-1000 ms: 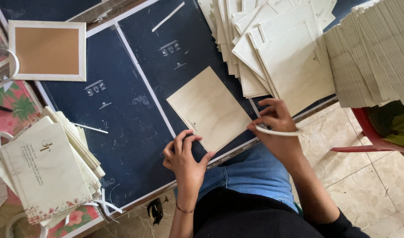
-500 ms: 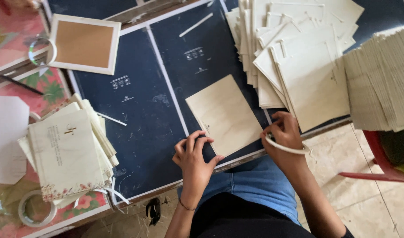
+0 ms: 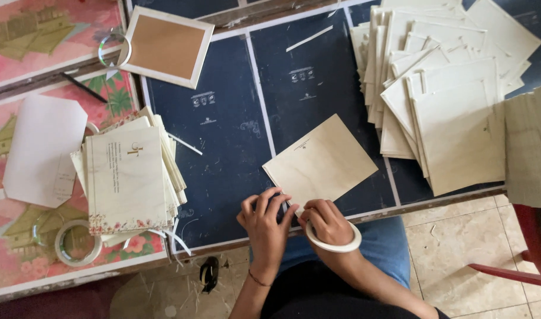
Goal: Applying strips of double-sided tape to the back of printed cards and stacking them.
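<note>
A cream card lies tilted on the dark blue board in front of me. My left hand rests with spread fingertips on the card's near corner. Right beside it, my right hand has its fingers curled and pinched at the same near edge. A white tape roll rings that hand at the wrist. The two hands almost touch.
A stack of printed floral cards sits at the left, with a white envelope and tape rolls beyond. A fanned pile of cream cards fills the right. A brown white-bordered card lies at the back. A red chair stands at the right.
My right hand has moved left along the card, from its right corner to the near corner beside my left hand, taking the tape roll along. The left hand has stayed put.
</note>
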